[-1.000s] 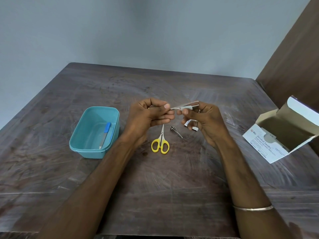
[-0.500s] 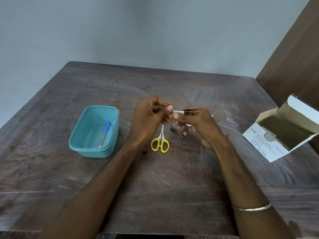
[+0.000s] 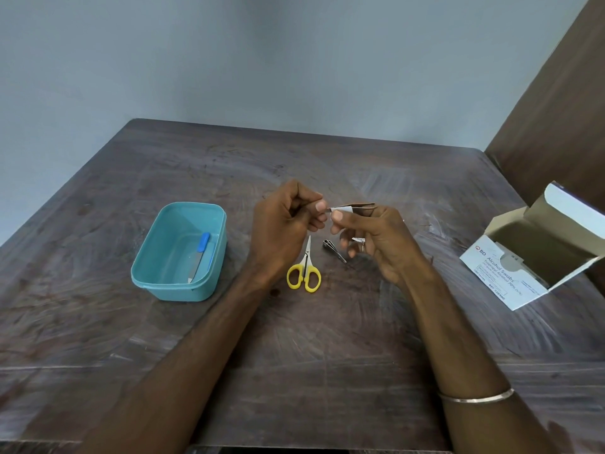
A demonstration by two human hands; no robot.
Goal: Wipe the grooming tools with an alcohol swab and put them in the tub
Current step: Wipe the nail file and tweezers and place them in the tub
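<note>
Tweezers under the swab, held above mid-desk.

Left hand [image 3: 288, 221] curled, its grip pinched together on the near tip of the tweezers [image 3: 358, 205]; the tweezers lie level, pointing right. Right hand [image 3: 376, 237]: thumb and forefinger clamped on a white alcohol swab [image 3: 342, 209] wrapped round the tweezers just beside the left fingertips. A bit of white wrapper [image 3: 358, 240] shows tucked under the right hand's lower fingers. On the desk [image 3: 327, 339] below the hands: yellow-handled scissors [image 3: 305, 271], blades pointing away, and just right of them a nail clipper [image 3: 333, 250]. Teal tub [image 3: 154, 273] to the left, well apart from the hands, with a blue-handled nail file [image 3: 199, 255] lying inside. Open box of alcohol swabs [image 3: 537, 253] at far right. Thin bangle [image 3: 476, 395] on right wrist.
</note>
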